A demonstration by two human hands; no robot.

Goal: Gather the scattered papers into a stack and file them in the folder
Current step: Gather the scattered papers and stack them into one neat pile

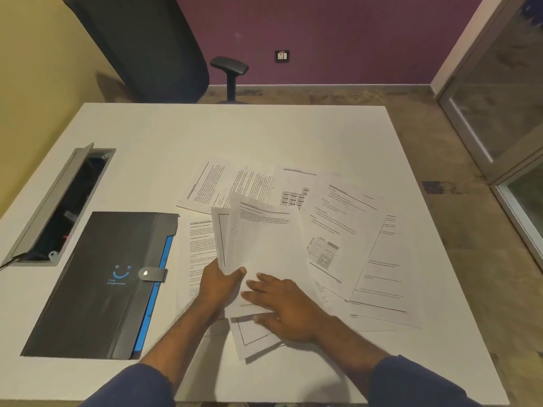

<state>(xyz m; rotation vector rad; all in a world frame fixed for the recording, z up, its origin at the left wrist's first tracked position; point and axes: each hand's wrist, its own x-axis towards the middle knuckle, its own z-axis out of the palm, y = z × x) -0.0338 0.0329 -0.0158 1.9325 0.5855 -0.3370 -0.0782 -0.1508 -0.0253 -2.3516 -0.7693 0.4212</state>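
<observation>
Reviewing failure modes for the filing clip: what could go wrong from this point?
1. The left hand pinches only the bottom corner of the fanned sheets; they could slip or splay wider.
2. The right hand lies flat on overlapping loose papers; dragging one may crease it or shift its neighbours.
3. The folder looks closed, its tab strap across the flap, so filing likely needs a free hand first.
</observation>
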